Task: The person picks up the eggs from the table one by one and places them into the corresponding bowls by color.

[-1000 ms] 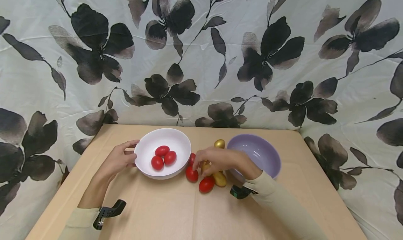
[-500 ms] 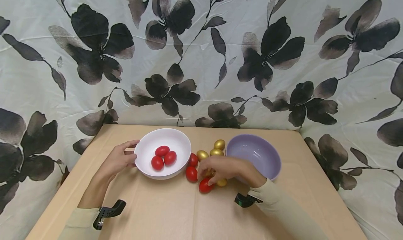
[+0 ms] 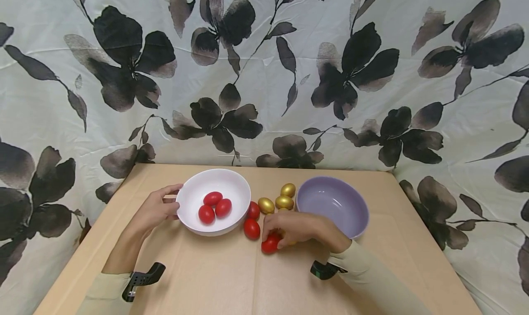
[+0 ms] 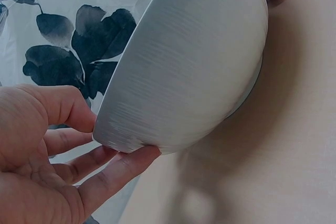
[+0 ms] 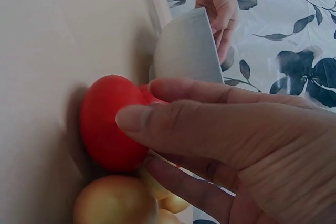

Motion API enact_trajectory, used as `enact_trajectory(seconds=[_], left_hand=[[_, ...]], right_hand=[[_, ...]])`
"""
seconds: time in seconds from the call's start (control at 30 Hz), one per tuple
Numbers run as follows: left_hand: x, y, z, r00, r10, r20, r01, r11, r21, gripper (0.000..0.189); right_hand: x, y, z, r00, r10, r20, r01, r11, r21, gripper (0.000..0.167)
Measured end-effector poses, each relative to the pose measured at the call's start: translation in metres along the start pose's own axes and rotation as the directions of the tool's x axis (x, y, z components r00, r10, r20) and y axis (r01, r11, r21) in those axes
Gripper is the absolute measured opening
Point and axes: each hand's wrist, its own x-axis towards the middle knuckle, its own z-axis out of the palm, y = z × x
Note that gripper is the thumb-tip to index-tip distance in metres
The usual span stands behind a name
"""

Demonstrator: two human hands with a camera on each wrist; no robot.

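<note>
My left hand [image 3: 154,208] pinches the left rim of a white bowl [image 3: 215,184]; in the left wrist view its thumb is at the edge and its fingers lie against the outer wall [image 4: 194,61]. Several red eggs [image 3: 207,214] lie in that bowl. My right hand [image 3: 295,225] has its thumb and fingers around a red egg [image 3: 269,246] on the table, the thumb across its side in the right wrist view. Two more red eggs [image 3: 251,228] lie against the bowl's right side. A gold egg [image 5: 113,203] sits close below the held egg.
Gold eggs [image 3: 266,205] are grouped between the two bowls. A purple bowl [image 3: 332,205] stands to the right, just behind my right wrist. The wooden table [image 3: 206,278] ends at a floral cloth [image 3: 281,99] hanging behind it.
My right hand has moved from the gold eggs toward the front and come around the front red egg. The gold eggs now show behind it. My left hand has stayed at the white bowl.
</note>
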Motion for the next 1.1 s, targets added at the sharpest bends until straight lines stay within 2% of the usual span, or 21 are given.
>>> enact_trajectory(seconds=[0.27,0.6,1.1], left_hand=[[-0.0004,0.0001,0.0005,1.000,0.004,-0.003,-0.004,1.000,0.002,0.065],[-0.0014,0.0008,0.0012,1.000,0.001,-0.002,-0.001,1.000,0.007,0.066],[-0.0019,-0.0007,0.0016,1.000,0.008,-0.002,-0.008,1.000,0.001,0.065]], right_hand=[[0.0020,-0.0002,0.0034,1.000,0.018,-0.014,-0.018,0.998,-0.052,0.034],[0.0041,-0.0050,0.0053,0.999,0.033,0.020,-0.032,0.999,-0.034,0.031],[0.0058,-0.0078,0.0039,0.998,0.032,0.046,-0.025,0.990,-0.137,0.032]])
